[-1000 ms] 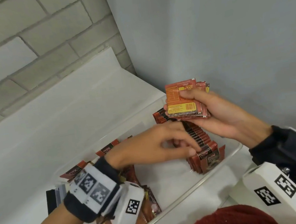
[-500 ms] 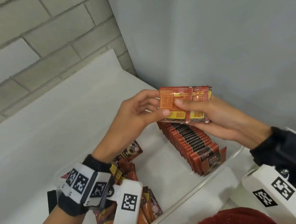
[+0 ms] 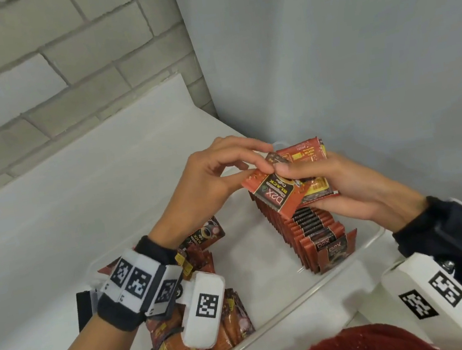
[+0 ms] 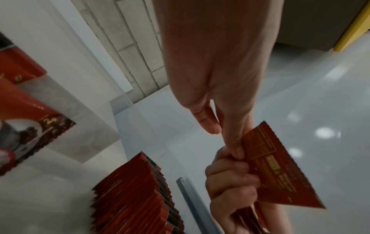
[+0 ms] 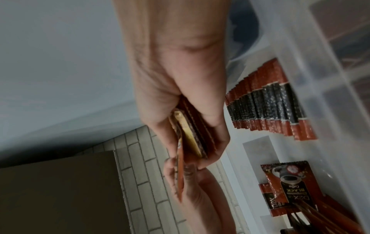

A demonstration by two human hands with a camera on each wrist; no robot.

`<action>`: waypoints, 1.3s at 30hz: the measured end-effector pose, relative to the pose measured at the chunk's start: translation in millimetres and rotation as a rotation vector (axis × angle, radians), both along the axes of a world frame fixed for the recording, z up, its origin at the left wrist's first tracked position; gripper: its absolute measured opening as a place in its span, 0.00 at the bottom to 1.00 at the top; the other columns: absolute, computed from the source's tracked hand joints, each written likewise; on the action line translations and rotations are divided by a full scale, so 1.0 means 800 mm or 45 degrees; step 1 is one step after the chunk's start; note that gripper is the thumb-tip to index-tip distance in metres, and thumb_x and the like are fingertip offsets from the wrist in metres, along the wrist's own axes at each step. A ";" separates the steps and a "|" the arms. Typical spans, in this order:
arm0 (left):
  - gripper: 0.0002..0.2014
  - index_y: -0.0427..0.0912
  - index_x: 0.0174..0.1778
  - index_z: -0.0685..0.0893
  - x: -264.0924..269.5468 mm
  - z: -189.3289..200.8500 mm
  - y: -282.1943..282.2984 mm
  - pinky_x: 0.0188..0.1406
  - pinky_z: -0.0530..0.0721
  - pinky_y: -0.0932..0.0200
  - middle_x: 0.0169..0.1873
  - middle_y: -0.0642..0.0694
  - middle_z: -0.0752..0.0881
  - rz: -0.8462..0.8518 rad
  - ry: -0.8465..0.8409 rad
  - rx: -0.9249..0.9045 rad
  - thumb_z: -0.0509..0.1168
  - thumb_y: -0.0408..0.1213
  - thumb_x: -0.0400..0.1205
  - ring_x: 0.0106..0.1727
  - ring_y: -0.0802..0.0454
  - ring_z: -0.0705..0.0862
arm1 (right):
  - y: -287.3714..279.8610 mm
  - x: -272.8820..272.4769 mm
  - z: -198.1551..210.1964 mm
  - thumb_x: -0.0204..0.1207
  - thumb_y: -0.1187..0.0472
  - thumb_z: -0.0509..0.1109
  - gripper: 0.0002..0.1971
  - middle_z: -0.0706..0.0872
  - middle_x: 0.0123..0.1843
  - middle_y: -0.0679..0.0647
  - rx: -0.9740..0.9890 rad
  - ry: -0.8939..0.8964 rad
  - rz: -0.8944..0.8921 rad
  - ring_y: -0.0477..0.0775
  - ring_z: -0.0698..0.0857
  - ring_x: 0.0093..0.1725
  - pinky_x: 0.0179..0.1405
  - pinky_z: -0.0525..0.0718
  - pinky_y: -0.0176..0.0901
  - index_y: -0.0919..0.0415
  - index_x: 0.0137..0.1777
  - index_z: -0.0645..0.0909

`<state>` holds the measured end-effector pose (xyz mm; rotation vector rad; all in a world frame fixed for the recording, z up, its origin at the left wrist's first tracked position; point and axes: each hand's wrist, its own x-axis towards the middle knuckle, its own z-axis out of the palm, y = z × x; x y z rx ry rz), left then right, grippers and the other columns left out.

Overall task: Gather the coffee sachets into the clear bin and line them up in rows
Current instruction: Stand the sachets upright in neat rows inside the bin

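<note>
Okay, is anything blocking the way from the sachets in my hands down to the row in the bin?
Nothing visible does. The left hand pinches one sachet and the right hand grips a small stack, both directly above the standing row in the clear bin.

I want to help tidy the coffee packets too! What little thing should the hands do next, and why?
Probably square the top red coffee sachet onto the small stack held in the right hand. The left hand pinches it crooked across that stack, and the standing row of sachets in the clear plastic bin is neat.
</note>
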<state>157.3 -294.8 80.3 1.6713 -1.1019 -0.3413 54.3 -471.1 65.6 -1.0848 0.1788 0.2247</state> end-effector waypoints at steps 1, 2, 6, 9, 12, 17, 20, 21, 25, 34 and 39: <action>0.06 0.46 0.49 0.91 0.000 -0.001 0.000 0.54 0.86 0.45 0.57 0.48 0.86 0.005 0.025 -0.006 0.71 0.36 0.78 0.63 0.46 0.81 | 0.000 0.001 0.000 0.70 0.63 0.70 0.21 0.90 0.53 0.63 0.014 -0.001 -0.021 0.55 0.90 0.47 0.48 0.89 0.44 0.68 0.63 0.82; 0.07 0.45 0.51 0.91 -0.001 -0.001 0.000 0.54 0.87 0.46 0.57 0.45 0.85 0.017 0.057 -0.012 0.70 0.34 0.80 0.63 0.47 0.81 | -0.001 0.001 -0.001 0.70 0.64 0.70 0.21 0.90 0.53 0.63 0.036 -0.005 -0.044 0.56 0.90 0.47 0.48 0.89 0.44 0.68 0.64 0.81; 0.14 0.46 0.65 0.82 -0.008 0.007 -0.001 0.50 0.86 0.60 0.51 0.46 0.86 0.170 0.129 0.004 0.58 0.38 0.86 0.52 0.54 0.86 | 0.000 0.004 -0.003 0.68 0.67 0.70 0.16 0.92 0.48 0.61 0.067 -0.017 -0.147 0.55 0.92 0.43 0.45 0.90 0.43 0.68 0.57 0.83; 0.18 0.49 0.65 0.73 -0.013 0.008 -0.001 0.46 0.86 0.60 0.49 0.47 0.85 0.198 0.244 0.026 0.62 0.47 0.79 0.46 0.53 0.88 | 0.000 0.005 -0.002 0.68 0.68 0.70 0.15 0.92 0.49 0.61 0.066 -0.039 -0.217 0.55 0.92 0.45 0.47 0.90 0.43 0.67 0.55 0.83; 0.25 0.53 0.61 0.71 -0.017 0.003 -0.001 0.47 0.89 0.52 0.51 0.48 0.83 0.139 0.288 0.066 0.74 0.42 0.70 0.46 0.47 0.87 | 0.000 0.007 -0.005 0.65 0.69 0.71 0.16 0.92 0.51 0.60 0.023 -0.052 -0.237 0.56 0.91 0.49 0.48 0.90 0.43 0.65 0.54 0.84; 0.14 0.43 0.52 0.83 -0.018 0.004 -0.002 0.54 0.87 0.42 0.51 0.46 0.86 0.110 0.236 0.067 0.75 0.33 0.72 0.53 0.45 0.86 | 0.002 0.009 -0.004 0.68 0.66 0.69 0.14 0.90 0.49 0.60 0.199 -0.085 -0.310 0.55 0.89 0.48 0.51 0.88 0.44 0.63 0.54 0.82; 0.13 0.39 0.52 0.88 -0.021 0.006 -0.001 0.52 0.86 0.46 0.47 0.45 0.87 -0.034 0.156 0.184 0.75 0.33 0.72 0.51 0.42 0.86 | -0.004 0.012 -0.003 0.72 0.57 0.69 0.11 0.81 0.38 0.55 0.407 -0.064 -0.483 0.49 0.82 0.38 0.46 0.84 0.38 0.63 0.50 0.80; 0.13 0.38 0.53 0.89 -0.025 0.006 -0.003 0.50 0.86 0.48 0.46 0.45 0.87 -0.114 0.107 0.235 0.75 0.33 0.72 0.49 0.43 0.86 | -0.006 0.012 -0.003 0.72 0.55 0.69 0.13 0.80 0.37 0.54 0.457 -0.064 -0.521 0.49 0.81 0.37 0.46 0.84 0.39 0.64 0.51 0.79; 0.15 0.39 0.57 0.90 -0.044 -0.006 -0.021 0.45 0.84 0.55 0.44 0.43 0.86 -0.420 -0.133 0.343 0.76 0.33 0.74 0.43 0.51 0.83 | -0.006 0.015 -0.007 0.72 0.51 0.69 0.18 0.81 0.36 0.55 0.432 -0.067 -0.581 0.50 0.81 0.36 0.44 0.86 0.40 0.66 0.53 0.79; 0.17 0.38 0.62 0.87 -0.058 -0.038 -0.062 0.39 0.71 0.70 0.40 0.47 0.73 -0.762 -0.667 0.578 0.72 0.32 0.77 0.39 0.60 0.68 | -0.005 0.014 -0.010 0.75 0.50 0.67 0.17 0.82 0.36 0.55 0.403 -0.063 -0.573 0.49 0.81 0.38 0.46 0.86 0.39 0.66 0.52 0.81; 0.16 0.39 0.62 0.87 -0.063 -0.048 -0.067 0.40 0.62 0.70 0.41 0.50 0.68 -0.819 -0.820 0.583 0.72 0.32 0.77 0.43 0.59 0.62 | -0.005 0.015 -0.010 0.76 0.50 0.67 0.17 0.82 0.36 0.54 0.393 -0.069 -0.567 0.49 0.81 0.37 0.46 0.84 0.40 0.65 0.51 0.82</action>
